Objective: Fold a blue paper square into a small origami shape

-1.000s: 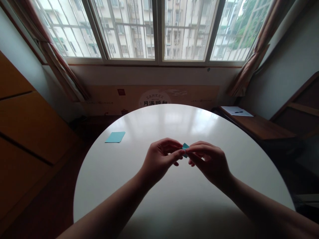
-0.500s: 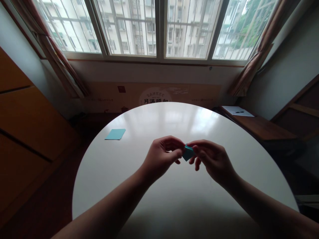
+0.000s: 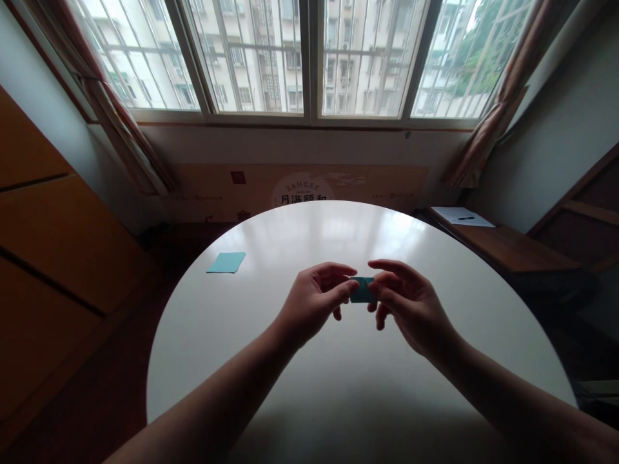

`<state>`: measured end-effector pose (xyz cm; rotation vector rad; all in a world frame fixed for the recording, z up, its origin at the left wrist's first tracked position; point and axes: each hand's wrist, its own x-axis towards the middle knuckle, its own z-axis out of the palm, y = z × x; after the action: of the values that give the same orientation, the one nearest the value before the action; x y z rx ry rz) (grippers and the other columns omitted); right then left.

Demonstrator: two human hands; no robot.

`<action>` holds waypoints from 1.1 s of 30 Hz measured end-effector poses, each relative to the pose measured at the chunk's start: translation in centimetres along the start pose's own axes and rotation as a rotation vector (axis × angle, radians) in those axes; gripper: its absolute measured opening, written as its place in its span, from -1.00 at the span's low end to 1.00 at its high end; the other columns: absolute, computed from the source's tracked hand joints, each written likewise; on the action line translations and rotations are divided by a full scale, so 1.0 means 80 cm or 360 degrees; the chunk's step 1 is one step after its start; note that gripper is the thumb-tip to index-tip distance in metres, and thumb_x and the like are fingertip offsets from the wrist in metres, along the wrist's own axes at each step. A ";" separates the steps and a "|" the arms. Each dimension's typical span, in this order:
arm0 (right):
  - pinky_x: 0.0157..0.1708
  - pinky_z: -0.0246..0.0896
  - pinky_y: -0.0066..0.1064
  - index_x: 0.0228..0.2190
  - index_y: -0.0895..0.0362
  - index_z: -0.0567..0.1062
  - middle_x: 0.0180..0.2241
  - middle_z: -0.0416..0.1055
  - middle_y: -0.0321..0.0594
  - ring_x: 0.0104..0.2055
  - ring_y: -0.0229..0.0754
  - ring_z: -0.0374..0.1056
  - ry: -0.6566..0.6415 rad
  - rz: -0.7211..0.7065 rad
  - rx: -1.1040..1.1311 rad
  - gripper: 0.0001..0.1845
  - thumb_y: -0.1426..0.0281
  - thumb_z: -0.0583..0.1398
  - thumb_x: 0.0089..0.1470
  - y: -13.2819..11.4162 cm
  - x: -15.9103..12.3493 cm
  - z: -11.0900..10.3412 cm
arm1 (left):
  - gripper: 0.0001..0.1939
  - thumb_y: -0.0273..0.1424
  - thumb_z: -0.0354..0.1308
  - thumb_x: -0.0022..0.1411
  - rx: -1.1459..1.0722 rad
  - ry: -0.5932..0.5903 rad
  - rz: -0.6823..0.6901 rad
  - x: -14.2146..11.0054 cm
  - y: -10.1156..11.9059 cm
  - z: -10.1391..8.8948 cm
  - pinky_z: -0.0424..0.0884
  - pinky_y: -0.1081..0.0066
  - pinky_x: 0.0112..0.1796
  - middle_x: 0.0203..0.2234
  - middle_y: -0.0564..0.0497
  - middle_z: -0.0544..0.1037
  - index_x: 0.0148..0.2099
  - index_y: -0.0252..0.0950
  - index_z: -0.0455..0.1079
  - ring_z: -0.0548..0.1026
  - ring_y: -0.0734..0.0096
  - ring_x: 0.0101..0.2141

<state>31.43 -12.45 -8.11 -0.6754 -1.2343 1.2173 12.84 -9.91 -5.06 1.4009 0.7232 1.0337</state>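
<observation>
A small folded piece of teal paper point(image 3: 362, 291) is held up between my two hands over the white table point(image 3: 300, 406). It looks like a rectangle with crease lines on its face. My left hand point(image 3: 316, 296) pinches its left edge with the thumb in front. At the right edge, my right hand point(image 3: 406, 303) holds it between thumb and bent fingers, with the index finger raised off it. The fingers behind the paper are partly hidden. A stack of light blue square paper point(image 3: 226, 262) lies on the table to the far left.
Behind the round table stands a low printed panel point(image 3: 261, 187) under a barred window point(image 3: 360, 58). To the right, a wooden bench point(image 3: 527, 248) carries a white sheet point(image 3: 459, 216) with a dark pen. An orange-brown cabinet point(image 3: 43, 225) stands at the left.
The teal paper has gone from a pointed shape to a flat rectangle facing me. My right index finger has lifted away from it. The view has shifted slightly.
</observation>
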 end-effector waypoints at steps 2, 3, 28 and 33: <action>-0.67 0.43 -0.53 -0.05 -0.05 0.57 -0.37 0.53 -0.31 -0.44 -0.25 0.46 0.0034 -0.0068 -0.0017 -0.64 0.42 0.37 0.10 0.001 -0.001 0.001 | -0.76 -0.33 0.36 0.14 0.0033 -0.0034 -0.0044 -0.001 0.000 0.001 0.35 0.60 -0.63 -0.50 0.01 0.54 -0.22 -0.41 0.52 0.42 0.52 -0.53; -0.67 0.43 -0.53 -0.06 -0.05 0.58 -0.39 0.53 -0.31 -0.44 -0.25 0.46 0.0036 -0.0093 -0.0041 -0.66 0.41 0.37 0.10 0.001 -0.001 0.002 | -0.77 -0.32 0.36 0.14 0.0063 -0.0055 -0.0056 -0.001 0.001 0.002 0.34 0.60 -0.64 -0.53 0.02 0.52 -0.25 -0.42 0.52 0.41 0.53 -0.55; -0.62 0.46 -0.47 -0.26 0.11 0.59 -0.33 0.50 -0.19 -0.31 -0.13 0.47 -0.0184 0.0011 -0.0510 -0.84 0.38 0.38 0.06 0.001 0.009 -0.018 | -0.79 -0.33 0.38 0.07 0.0000 -0.0103 -0.0616 0.006 0.001 -0.007 0.46 0.51 -0.54 -0.52 -0.05 0.54 -0.32 -0.39 0.55 0.52 0.40 -0.48; -0.64 0.44 -0.49 -0.30 0.13 0.61 -0.36 0.52 -0.19 -0.34 -0.14 0.47 -0.0142 0.0046 -0.0440 -0.83 0.39 0.41 0.01 0.001 0.011 -0.018 | -0.81 -0.34 0.35 0.11 0.0037 -0.0125 -0.0637 0.006 0.001 -0.005 0.47 0.52 -0.54 -0.53 -0.05 0.54 -0.32 -0.40 0.56 0.52 0.39 -0.46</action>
<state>32.69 -11.30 -8.24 -0.8505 -1.4884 1.1204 12.65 -9.34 -4.92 1.2426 0.9146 0.6552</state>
